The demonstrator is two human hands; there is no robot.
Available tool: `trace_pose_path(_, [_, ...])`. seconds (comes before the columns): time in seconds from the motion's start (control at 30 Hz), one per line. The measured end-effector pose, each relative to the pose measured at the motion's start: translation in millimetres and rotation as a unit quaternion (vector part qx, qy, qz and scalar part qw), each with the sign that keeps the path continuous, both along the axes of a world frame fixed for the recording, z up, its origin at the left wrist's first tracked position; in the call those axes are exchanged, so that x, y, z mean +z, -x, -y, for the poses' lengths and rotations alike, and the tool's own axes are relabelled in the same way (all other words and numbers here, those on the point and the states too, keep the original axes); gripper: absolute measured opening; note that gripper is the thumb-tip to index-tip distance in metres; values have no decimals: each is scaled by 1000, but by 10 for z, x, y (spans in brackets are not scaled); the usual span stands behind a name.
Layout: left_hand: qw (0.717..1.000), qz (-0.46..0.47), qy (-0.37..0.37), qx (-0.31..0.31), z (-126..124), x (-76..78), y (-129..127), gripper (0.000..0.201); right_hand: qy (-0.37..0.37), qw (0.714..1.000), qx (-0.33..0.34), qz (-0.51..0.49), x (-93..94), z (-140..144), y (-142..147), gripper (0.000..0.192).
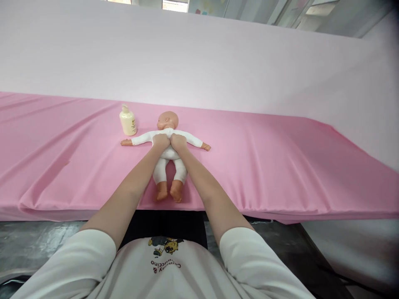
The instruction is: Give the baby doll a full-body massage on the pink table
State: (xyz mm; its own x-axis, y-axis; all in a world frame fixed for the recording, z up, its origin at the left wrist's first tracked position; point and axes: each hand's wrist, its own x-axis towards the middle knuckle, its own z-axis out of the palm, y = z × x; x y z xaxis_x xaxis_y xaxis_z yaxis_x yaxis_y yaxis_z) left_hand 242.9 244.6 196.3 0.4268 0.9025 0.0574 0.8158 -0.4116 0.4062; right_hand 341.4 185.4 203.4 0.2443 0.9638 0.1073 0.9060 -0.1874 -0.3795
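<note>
Left hand [161,142] and right hand [178,142] touch doll [170,153]; both seemingly curled

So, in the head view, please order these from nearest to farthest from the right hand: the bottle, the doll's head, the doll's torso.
1. Doll's torso: directly under the right hand.
2. Doll's head: just beyond, slightly left.
3. Bottle: farther left, beyond the doll's outstretched arm.

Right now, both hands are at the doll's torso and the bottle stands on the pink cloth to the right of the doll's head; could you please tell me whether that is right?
Not quite: the head view shows the bottle to the left of the doll's head. It does stand on the pink cloth, and the left hand and right hand are at the doll's torso.
</note>
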Motion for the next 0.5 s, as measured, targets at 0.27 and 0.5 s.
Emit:
trace_pose_path(0.27, [992, 27, -127, 8, 147, -34, 139, 35, -59, 997, -44, 28, -58, -12, 0, 33])
trace_pose_path(0.5, [995, 37, -92, 14, 17, -53, 141, 31, -27, 997, -68, 8, -72, -126, -92, 36])
